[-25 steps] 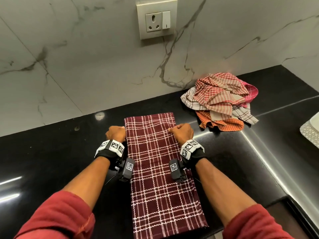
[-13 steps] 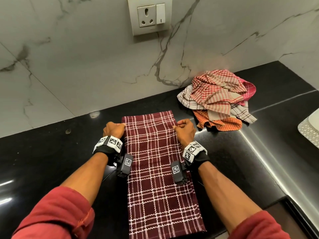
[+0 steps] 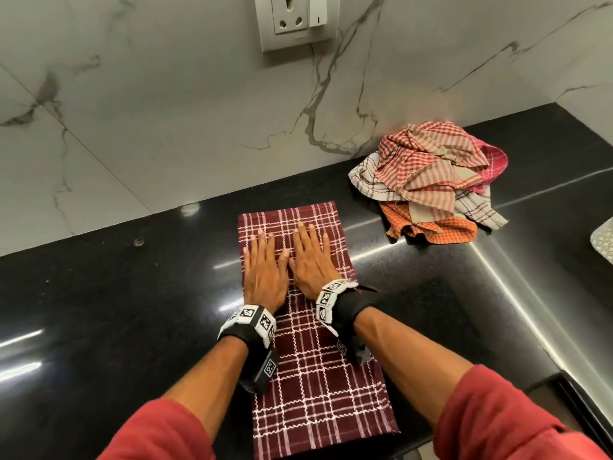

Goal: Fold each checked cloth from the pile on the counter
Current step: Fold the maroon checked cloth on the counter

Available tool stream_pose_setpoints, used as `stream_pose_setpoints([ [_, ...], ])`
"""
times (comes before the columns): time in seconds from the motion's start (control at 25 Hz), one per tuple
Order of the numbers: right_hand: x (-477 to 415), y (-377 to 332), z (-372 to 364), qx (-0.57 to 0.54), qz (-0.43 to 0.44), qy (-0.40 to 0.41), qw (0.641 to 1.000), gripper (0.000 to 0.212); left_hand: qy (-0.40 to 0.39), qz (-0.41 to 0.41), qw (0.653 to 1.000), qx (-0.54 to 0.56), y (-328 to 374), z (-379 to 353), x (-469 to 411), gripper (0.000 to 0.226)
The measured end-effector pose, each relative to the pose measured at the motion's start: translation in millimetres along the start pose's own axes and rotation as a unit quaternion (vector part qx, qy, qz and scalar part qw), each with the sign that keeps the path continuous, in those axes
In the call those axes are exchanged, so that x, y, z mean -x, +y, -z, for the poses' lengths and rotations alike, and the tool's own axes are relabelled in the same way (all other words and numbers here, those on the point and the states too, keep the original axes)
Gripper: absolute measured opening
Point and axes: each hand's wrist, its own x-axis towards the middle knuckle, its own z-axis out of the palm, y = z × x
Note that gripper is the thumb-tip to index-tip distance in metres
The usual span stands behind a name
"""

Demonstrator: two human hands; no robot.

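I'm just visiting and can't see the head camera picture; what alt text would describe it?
A person's left hand and right hand press flat, side by side, on a long maroon checked cloth laid on a black counter. A crumpled pile of checked cloths lies farther right, near the marble wall.

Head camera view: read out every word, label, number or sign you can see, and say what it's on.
No readable words or numbers anywhere.
Left wristband and right wristband: black-and-white square code patterns, not text.
Switch on the wall socket plate: one small dark mark, too small to read.
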Motion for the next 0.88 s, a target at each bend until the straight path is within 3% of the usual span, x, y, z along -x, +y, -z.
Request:
stream_pose_setpoints([
  [0.12, 18.2, 17.0, 0.2, 0.014, -0.135, 0.02, 0.991, 0.08, 0.013, 0.038, 0.998, -0.054, -16.8, -2.7, -8.3, 0.065],
  [0.16, 27.3, 14.7, -2.5, 0.021, -0.125, 0.03, 0.991, 0.083, 0.015, 0.05, 0.996, -0.066, -16.8, -3.1, -11.3, 0.067],
  [0.28, 59.7, 11.3, -22.5, 0.057, 0.048, 0.0, 0.997, 0.08, 0.016, 0.07, 0.994, -0.084, -14.3, -1.7, -15.4, 0.07],
  [0.32, 68.1, 18.4, -22.1, 0.053, 0.038, -0.003, 0.998, 0.078, 0.013, 0.071, 0.993, -0.089, -15.7, 1.0, -15.1, 0.069],
  [0.44, 83.9, 33.3, -10.3, 0.049, -0.121, 0.039, 0.991, 0.071, -0.01, 0.102, 0.991, -0.083, -10.3, 12.4, -8.7, 0.07],
  [0.56, 94.7, -0.5, -22.8, 0.025, -0.004, 0.005, 1.0, 0.066, -0.02, 0.077, 0.996, -0.036, 22.8, 11.1, 17.4, 0.066],
  [0.64, 105.7, -9.3, -33.7, 0.017, -0.02, -0.009, 1.0, 0.066, -0.03, 0.053, 0.998, 0.004, 37.3, 2.8, 51.6, 0.067],
  [0.76, 130.1, 9.6, -24.7, -0.062, -0.217, 0.104, 0.969, 0.061, -0.035, 0.109, 0.993, -0.015, 29.9, 1.4, 98.6, 0.074],
  [0.88, 146.9, 14.8, -21.0, -0.079, -0.222, 0.197, 0.952, 0.039, -0.018, 0.066, 0.993, -0.095, 26.3, -3.3, 131.0, 0.07],
])
